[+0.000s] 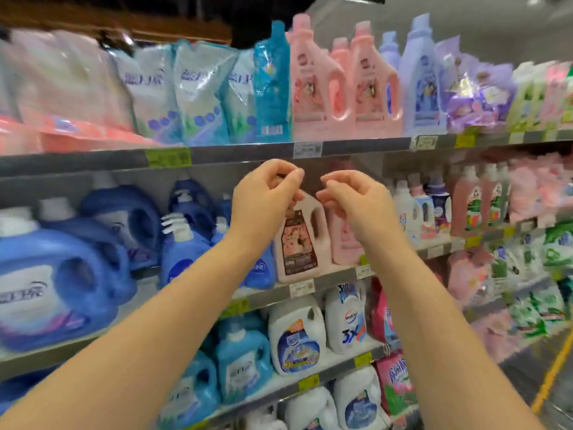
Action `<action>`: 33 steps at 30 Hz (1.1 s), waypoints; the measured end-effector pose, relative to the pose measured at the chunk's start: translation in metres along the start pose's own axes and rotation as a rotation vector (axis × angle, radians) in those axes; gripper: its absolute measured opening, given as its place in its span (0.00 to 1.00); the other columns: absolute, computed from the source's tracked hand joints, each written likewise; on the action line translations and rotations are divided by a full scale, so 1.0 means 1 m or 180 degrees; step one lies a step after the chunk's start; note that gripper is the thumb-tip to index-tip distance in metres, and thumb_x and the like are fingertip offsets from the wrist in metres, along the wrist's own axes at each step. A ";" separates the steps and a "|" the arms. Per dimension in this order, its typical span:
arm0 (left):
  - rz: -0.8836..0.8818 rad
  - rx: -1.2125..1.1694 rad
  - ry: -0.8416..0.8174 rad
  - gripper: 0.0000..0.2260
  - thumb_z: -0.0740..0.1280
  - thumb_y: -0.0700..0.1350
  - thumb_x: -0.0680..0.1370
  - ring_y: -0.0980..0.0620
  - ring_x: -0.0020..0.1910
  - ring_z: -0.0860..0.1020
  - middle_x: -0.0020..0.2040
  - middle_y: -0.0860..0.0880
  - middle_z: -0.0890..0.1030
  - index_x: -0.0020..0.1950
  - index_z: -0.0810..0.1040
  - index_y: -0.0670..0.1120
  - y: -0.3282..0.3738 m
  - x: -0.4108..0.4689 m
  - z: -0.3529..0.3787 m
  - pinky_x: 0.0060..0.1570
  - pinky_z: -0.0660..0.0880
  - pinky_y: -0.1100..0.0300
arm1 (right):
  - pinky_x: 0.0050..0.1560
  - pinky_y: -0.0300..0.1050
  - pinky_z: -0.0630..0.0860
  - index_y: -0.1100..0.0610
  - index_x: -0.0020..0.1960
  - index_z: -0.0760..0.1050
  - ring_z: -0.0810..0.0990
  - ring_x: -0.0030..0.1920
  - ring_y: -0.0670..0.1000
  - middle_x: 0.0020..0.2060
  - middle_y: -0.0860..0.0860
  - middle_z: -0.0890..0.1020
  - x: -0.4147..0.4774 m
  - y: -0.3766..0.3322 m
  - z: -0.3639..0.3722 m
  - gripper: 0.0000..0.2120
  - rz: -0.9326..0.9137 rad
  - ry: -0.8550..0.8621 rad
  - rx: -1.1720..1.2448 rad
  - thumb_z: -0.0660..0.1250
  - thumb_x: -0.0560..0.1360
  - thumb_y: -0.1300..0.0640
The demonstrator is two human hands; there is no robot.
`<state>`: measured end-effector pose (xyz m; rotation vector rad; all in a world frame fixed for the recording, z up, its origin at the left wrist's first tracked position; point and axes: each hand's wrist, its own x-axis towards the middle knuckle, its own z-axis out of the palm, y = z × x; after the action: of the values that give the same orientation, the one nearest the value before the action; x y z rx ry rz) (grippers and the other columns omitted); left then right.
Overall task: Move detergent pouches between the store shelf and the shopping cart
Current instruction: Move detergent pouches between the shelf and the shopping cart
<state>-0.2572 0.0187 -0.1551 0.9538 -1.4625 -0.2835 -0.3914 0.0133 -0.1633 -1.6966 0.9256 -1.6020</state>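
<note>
Far left on the top shelf [248, 154], we find blurred pink and white pouches [62, 76], some standing and some lying flat. Below them, on the middle shelf, stand large blue jugs [55, 287]. Further right on the top shelf, three pale blue detergent pouches [192, 88] stand upright, side by side. A teal pouch [273, 85] stands just beside them.

Both forearms reach up toward the rail of the top shelf. The left hand [266, 193] has its fingers curled toward the thumb, and we see nothing held in it. It sits in front of the neck of a pink bottle [300, 240] on the middle shelf; we cannot tell whether it touches the bottle. The right hand [350, 197] is near the left, apart from it, with relaxed, half-bent fingers that hold nothing.

To the right on the top shelf stand tall pink bottles [313, 76], then a lilac bottle [418, 79], then purple pouches [474, 94].
</note>
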 end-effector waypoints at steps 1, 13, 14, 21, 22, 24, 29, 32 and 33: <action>0.0022 0.0006 0.0025 0.09 0.65 0.42 0.77 0.59 0.30 0.77 0.26 0.55 0.78 0.37 0.76 0.53 -0.005 0.010 -0.012 0.41 0.76 0.60 | 0.41 0.35 0.77 0.50 0.45 0.76 0.80 0.41 0.43 0.41 0.49 0.82 0.007 -0.002 0.012 0.07 -0.0047 -0.0029 0.0041 0.62 0.77 0.60; 0.0009 0.0576 -0.0062 0.03 0.65 0.45 0.77 0.56 0.33 0.77 0.33 0.50 0.80 0.44 0.74 0.52 -0.071 0.146 -0.062 0.46 0.77 0.58 | 0.51 0.47 0.76 0.48 0.47 0.74 0.80 0.42 0.46 0.42 0.48 0.82 0.169 0.027 0.087 0.04 -0.0280 0.0013 -0.0350 0.63 0.75 0.56; 0.0004 0.0658 -0.0074 0.01 0.65 0.45 0.77 0.55 0.34 0.78 0.34 0.50 0.80 0.47 0.73 0.51 -0.078 0.162 -0.058 0.46 0.77 0.57 | 0.53 0.48 0.77 0.48 0.49 0.74 0.80 0.46 0.48 0.44 0.49 0.82 0.188 0.032 0.087 0.04 -0.0309 0.0030 -0.0439 0.63 0.75 0.55; -0.0132 0.1285 -0.0061 0.20 0.66 0.52 0.76 0.50 0.51 0.77 0.52 0.50 0.77 0.65 0.66 0.50 -0.112 0.264 -0.017 0.51 0.73 0.56 | 0.48 0.45 0.74 0.51 0.58 0.72 0.77 0.49 0.49 0.49 0.49 0.79 0.299 0.063 0.082 0.11 -0.0603 0.0062 -0.0713 0.63 0.76 0.55; -0.0186 0.1309 -0.0044 0.23 0.67 0.52 0.76 0.50 0.53 0.76 0.56 0.49 0.75 0.67 0.64 0.50 -0.116 0.275 -0.013 0.51 0.70 0.58 | 0.47 0.44 0.73 0.51 0.59 0.71 0.76 0.49 0.49 0.49 0.48 0.78 0.310 0.066 0.082 0.12 -0.0647 0.0054 -0.0670 0.63 0.76 0.55; -0.0264 0.1232 -0.0056 0.27 0.67 0.52 0.75 0.51 0.56 0.73 0.61 0.49 0.71 0.70 0.61 0.50 -0.123 0.292 -0.005 0.52 0.68 0.61 | 0.46 0.42 0.69 0.51 0.60 0.70 0.75 0.50 0.49 0.50 0.47 0.76 0.330 0.071 0.084 0.13 -0.0739 0.0091 -0.0579 0.63 0.76 0.56; -0.0458 0.0989 -0.0238 0.35 0.70 0.52 0.74 0.56 0.52 0.72 0.54 0.54 0.69 0.73 0.53 0.52 -0.130 0.316 0.011 0.47 0.71 0.62 | 0.50 0.43 0.68 0.52 0.71 0.60 0.73 0.53 0.49 0.54 0.47 0.73 0.356 0.076 0.089 0.27 -0.0634 0.0116 -0.0537 0.64 0.75 0.51; -0.0643 0.0815 -0.0427 0.42 0.72 0.55 0.70 0.59 0.49 0.76 0.58 0.56 0.73 0.74 0.47 0.55 -0.136 0.322 0.016 0.38 0.71 0.65 | 0.46 0.42 0.70 0.51 0.70 0.63 0.74 0.50 0.48 0.51 0.46 0.74 0.359 0.077 0.090 0.23 -0.0526 -0.0151 -0.0586 0.61 0.78 0.48; -0.0695 0.0862 -0.0504 0.45 0.73 0.57 0.69 0.57 0.52 0.76 0.61 0.55 0.73 0.75 0.44 0.57 -0.138 0.323 0.017 0.41 0.73 0.63 | 0.44 0.40 0.69 0.50 0.69 0.64 0.74 0.50 0.47 0.50 0.45 0.74 0.358 0.077 0.091 0.21 -0.0534 -0.0167 -0.0535 0.59 0.78 0.46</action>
<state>-0.1717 -0.2963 -0.0243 1.3395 -1.5686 -0.3314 -0.3001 -0.3283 -0.0325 -1.9683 0.9356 -1.6157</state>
